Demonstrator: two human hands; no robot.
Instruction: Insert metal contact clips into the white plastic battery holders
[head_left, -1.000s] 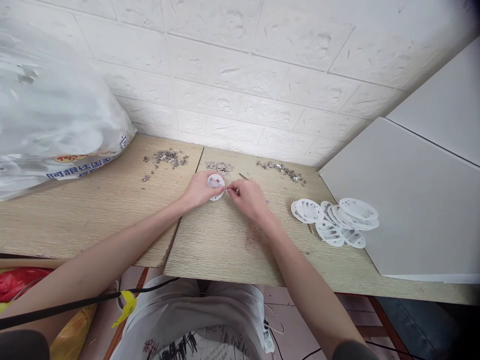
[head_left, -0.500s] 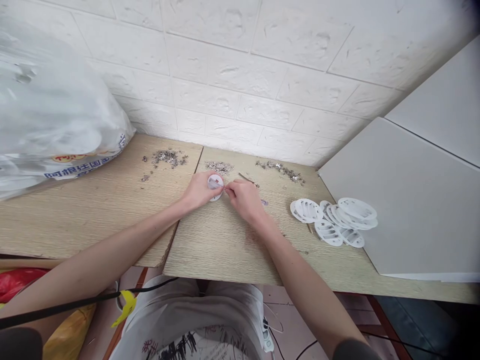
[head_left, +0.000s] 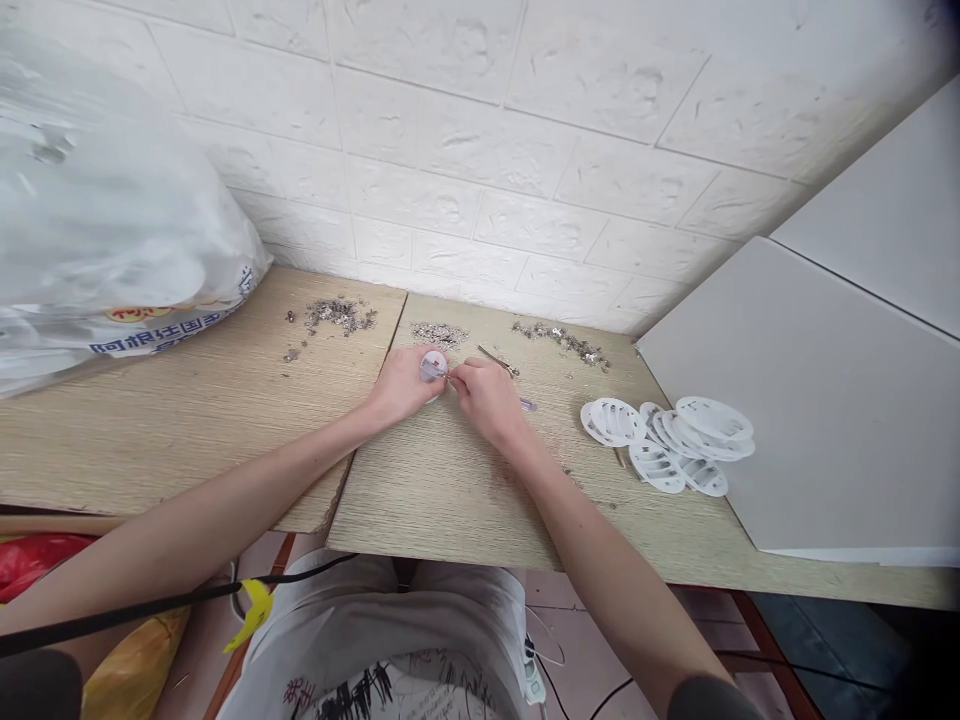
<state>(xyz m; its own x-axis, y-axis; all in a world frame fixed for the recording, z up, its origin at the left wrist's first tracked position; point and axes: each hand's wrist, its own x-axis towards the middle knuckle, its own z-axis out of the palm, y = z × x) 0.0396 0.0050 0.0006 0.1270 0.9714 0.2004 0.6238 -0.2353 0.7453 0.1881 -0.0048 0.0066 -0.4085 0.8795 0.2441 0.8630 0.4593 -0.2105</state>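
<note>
My left hand (head_left: pixel 400 386) is closed on a small round white plastic disc (head_left: pixel 433 364), which is tilted up above the table, with a little red mark on its face. At the disc's right edge, my right hand (head_left: pixel 489 398) has its thumb and forefinger pinched together. Whatever is in that pinch is too small to make out. Just beyond my right hand lies a thin metal tool (head_left: pixel 496 358), and a purple piece (head_left: pixel 529 405) shows partly beside its wrist. Behind the disc spreads a pile of tiny metal parts (head_left: pixel 440 335).
More small metal parts lie in a left pile (head_left: pixel 341 316) and a right pile (head_left: pixel 562 340). Several white slotted discs (head_left: pixel 660 440) are heaped at the right beside a grey panel (head_left: pixel 825 420). A stuffed plastic bag (head_left: pixel 120 230) stands at the left, against the white wall (head_left: pixel 450 150).
The white disc has turned slightly in my left hand, so its face looks narrower. My right hand stays at its edge, nearly unmoved.
</note>
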